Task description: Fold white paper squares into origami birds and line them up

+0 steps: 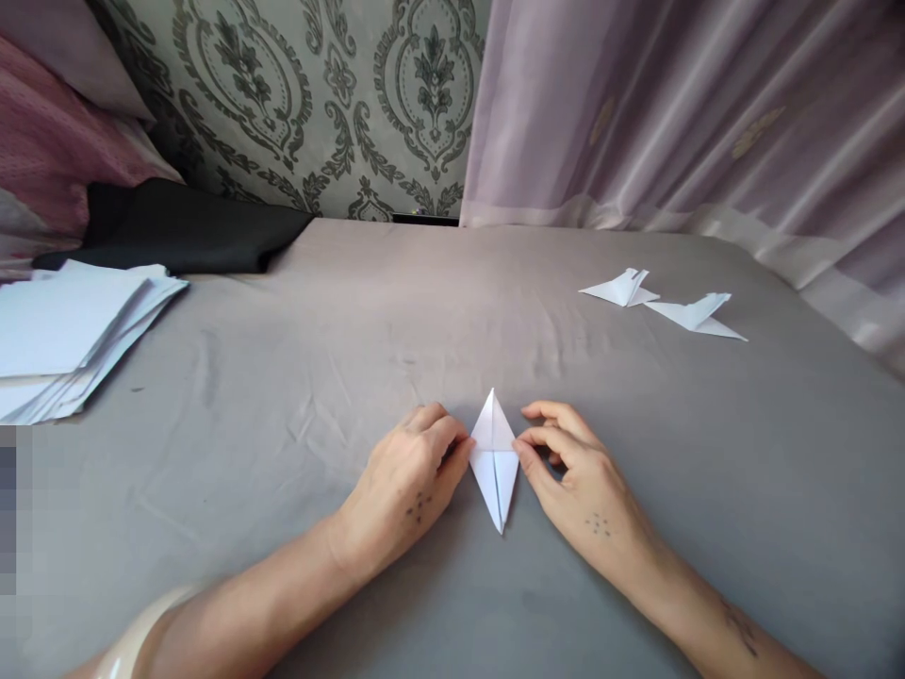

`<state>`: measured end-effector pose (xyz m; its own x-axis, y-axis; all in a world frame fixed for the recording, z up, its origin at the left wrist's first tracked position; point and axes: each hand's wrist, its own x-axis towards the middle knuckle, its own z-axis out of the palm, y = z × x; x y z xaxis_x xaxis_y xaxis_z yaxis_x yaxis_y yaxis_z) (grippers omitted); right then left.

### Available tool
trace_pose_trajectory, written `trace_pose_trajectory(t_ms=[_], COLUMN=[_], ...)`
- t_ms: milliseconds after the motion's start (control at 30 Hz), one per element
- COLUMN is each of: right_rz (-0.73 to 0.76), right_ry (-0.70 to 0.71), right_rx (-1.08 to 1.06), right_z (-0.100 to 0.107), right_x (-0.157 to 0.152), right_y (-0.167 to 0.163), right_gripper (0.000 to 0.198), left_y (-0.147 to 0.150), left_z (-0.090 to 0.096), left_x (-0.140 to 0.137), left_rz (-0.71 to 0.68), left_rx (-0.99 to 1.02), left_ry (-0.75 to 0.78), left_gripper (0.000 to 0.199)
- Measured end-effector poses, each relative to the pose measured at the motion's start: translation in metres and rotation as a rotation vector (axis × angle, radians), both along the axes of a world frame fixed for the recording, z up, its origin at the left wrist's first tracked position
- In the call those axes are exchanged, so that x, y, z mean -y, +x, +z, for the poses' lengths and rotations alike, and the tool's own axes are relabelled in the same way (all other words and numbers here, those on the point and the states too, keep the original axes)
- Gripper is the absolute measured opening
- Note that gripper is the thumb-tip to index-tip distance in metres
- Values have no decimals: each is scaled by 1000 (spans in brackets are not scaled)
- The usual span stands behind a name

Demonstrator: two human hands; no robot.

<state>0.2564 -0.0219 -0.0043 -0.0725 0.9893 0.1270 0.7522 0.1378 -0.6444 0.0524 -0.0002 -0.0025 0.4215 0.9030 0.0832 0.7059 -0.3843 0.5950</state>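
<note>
A white folded paper [493,429] in a narrow diamond shape lies between my two hands, one point facing away and the other toward me. A crease crosses its middle, and a slit runs down the near half. My left hand [414,481] pinches the left corner between thumb and fingers. At the right corner, my right hand [584,481] closes thumb and index finger on the edge, its other fingers curled loosely above.
Two finished-looking folded paper figures [697,314] lie at the back right of the grey cloth surface [396,321]. At the left is a stack of white paper sheets [67,321], with a black cloth [184,226] behind it. Purple curtains [600,113] hang behind.
</note>
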Motion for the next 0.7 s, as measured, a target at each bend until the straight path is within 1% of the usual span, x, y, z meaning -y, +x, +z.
trace_pose_trajectory(t_ms=[167,367,500,567,633,700], right_rz=[21,43,40,22,18,7], right_ry=[16,46,56,77,95,90], right_rx=[34,65,59,34,16,-6], right_z=[0,-1,-1,-2,-3,-5], right_x=[-1,-1,0,1,2,3], right_y=[0,-1,0,1,2,5], right_gripper=[17,14,11,3,10,13], left_y=[1,2,1,1,0,-1], left_z=[0,0,0,2,5,6], left_x=[-1,-3,-3,-3,-3,-3], left_rz=[-6,-12,-36,-132,-278,-383], left_rx=[-13,-66,-104,-121,-149,-194], left_ry=[34,18,63,132,217,297], left_gripper=[23,20,13,14,25,30])
